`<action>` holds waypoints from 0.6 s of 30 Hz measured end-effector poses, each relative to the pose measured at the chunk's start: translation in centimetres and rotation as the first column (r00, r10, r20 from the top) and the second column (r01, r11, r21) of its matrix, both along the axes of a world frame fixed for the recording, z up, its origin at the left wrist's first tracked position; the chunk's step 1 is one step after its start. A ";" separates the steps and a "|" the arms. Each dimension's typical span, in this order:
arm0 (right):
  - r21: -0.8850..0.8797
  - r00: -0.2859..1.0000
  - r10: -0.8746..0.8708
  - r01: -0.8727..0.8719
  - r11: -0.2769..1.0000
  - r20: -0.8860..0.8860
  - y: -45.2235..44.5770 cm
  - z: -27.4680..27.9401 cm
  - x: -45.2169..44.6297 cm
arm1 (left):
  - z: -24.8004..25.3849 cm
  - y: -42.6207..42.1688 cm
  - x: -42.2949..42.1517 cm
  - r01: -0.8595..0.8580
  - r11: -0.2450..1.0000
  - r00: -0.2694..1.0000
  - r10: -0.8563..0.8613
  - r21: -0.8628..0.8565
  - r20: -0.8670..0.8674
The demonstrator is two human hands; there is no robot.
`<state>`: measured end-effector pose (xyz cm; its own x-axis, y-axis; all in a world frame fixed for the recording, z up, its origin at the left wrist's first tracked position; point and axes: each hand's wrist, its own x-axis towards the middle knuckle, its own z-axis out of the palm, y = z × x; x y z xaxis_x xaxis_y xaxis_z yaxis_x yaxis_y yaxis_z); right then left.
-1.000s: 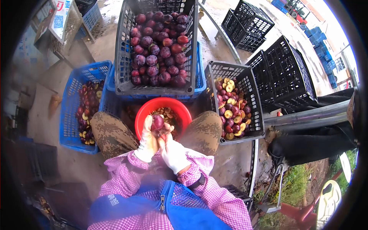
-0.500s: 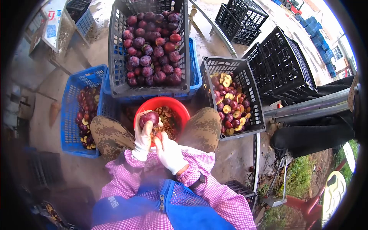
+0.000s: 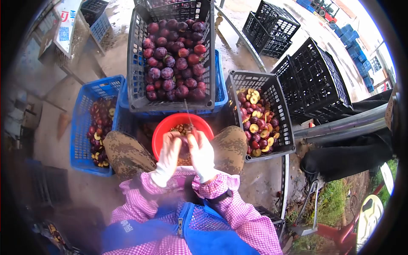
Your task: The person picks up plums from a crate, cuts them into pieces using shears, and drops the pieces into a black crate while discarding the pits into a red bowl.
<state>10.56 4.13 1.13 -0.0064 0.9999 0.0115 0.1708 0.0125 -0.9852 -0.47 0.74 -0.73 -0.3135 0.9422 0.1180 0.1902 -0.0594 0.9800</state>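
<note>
Both my hands wear white gloves and meet over a red bucket (image 3: pixel 160 131) between my knees. In my left hand (image 3: pixel 168 155) is a dark purple plum (image 3: pixel 184 145), the fingers closed round its left side. My right hand (image 3: pixel 202 156) is closed at the plum's right side, with the thin blade of a knife (image 3: pixel 188 111) sticking up from it, away from me. The handle is hidden in the glove. Pits and pulp pieces lie in the bucket. Just beyond it, a black crate (image 3: pixel 172 106) of whole plums rests on a blue crate (image 3: pixel 221 80).
On the right a black crate (image 3: pixel 290 127) holds cut plums with yellow flesh. A blue crate (image 3: pixel 78 140) at left also holds cut plums. Stacked black crates (image 3: pixel 312 80) and a metal pole (image 3: pixel 344 121) stand further right. Another person's dark-clothed leg (image 3: pixel 348 151) is beside the pole.
The plum has gone from raised in my left fingers to between both hands. My right hand has moved up and right, and the knife blade now shows. The view has shifted slightly.
</note>
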 end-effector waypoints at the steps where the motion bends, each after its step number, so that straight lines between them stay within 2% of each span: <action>1: -0.021 0.996 0.010 -0.008 1.000 0.090 0.2 0.4 -0.2 | -1.1 -0.7 0.4 0.103 0.985 0.873 -0.023 0.139 -0.487; 2: -0.012 0.980 0.003 -0.001 1.000 0.199 0.2 1.4 -0.4 | -1.8 -0.9 0.8 0.036 0.974 0.770 0.117 0.225 -0.628; 3: -0.016 0.979 0.012 -0.009 1.000 0.203 0.0 1.2 -0.4 | -2.3 -1.9 1.4 -0.040 0.999 0.969 0.035 -0.013 -0.245; 4: 0.069 0.965 0.002 -0.021 0.997 0.263 -0.1 0.8 -0.4 | -2.8 -1.9 1.7 -0.032 0.991 0.988 0.051 -0.130 0.143; 5: 0.153 0.948 -0.011 -0.040 0.987 0.318 -0.3 0.3 -0.5 | -2.6 -1.8 1.9 0.016 0.973 0.856 0.106 -0.232 0.506; 6: 0.226 0.940 -0.013 -0.069 0.972 0.341 -0.3 -0.2 -0.5 | -2.2 -1.9 1.2 0.008 0.972 0.855 0.115 -0.235 0.505; 7: 0.225 0.940 -0.008 -0.073 0.972 0.341 -0.5 -0.6 -0.4 | -1.5 -2.1 -0.1 0.226 0.897 0.695 0.124 -0.379 0.708; 8: 0.271 0.949 0.013 -0.104 0.957 0.316 -0.6 -0.6 -0.2 | -0.5 -2.0 -0.7 0.461 0.773 0.487 0.190 -0.436 0.852; 9: 0.315 0.956 0.036 -0.132 0.940 0.293 -0.7 -0.5 -0.1 | 0.2 -2.0 -0.7 0.458 0.775 0.484 0.194 -0.436 0.853; 11: 0.297 0.951 0.088 -0.180 0.938 0.298 -0.4 -0.2 0.6 | 1.0 -1.9 -0.4 0.505 0.685 0.549 0.215 -0.526 0.808; 12: 0.409 0.916 0.208 -0.345 0.845 0.342 -0.2 -0.2 1.0 | -0.2 -2.0 -1.4 0.798 0.568 0.131 0.163 -0.202 0.978; 13: 0.502 0.861 0.316 -0.494 0.710 0.400 0.1 -0.2 1.4 | -0.6 -2.2 -1.3 0.820 0.487 0.235 0.195 -0.302 0.952; 14: 0.518 0.863 0.360 -0.502 0.693 0.355 0.3 -0.3 1.5 | -0.9 -2.4 -1.6 0.840 0.499 0.135 0.186 -0.212 0.973; 15: 0.514 0.863 0.359 -0.501 0.696 0.355 0.1 -0.7 1.4 | -1.4 -2.7 -1.9 0.853 0.508 0.032 0.178 -0.120 0.983; 16: 0.318 0.923 0.380 -0.381 0.868 0.067 0.2 -1.3 1.1 | -1.7 -2.2 -2.0 0.866 0.492 -0.008 0.195 -0.090 0.981; 17: 0.059 0.928 0.302 -0.296 0.953 -0.216 0.5 -0.9 0.8 | -1.3 -1.6 -1.9 0.876 0.478 -0.050 0.211 -0.059 0.976; 18: 0.178 0.953 0.289 -0.269 0.946 -0.094 1.2 -0.5 1.1 | -0.7 -1.1 -2.0 0.862 0.499 0.016 0.144 -0.087 0.989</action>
<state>11.63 5.30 0.59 -0.2736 0.9429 0.1901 0.0212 0.2036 -0.9788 -2.47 -0.37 -1.45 0.7475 0.5260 -0.4057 -0.5443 0.8351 0.0799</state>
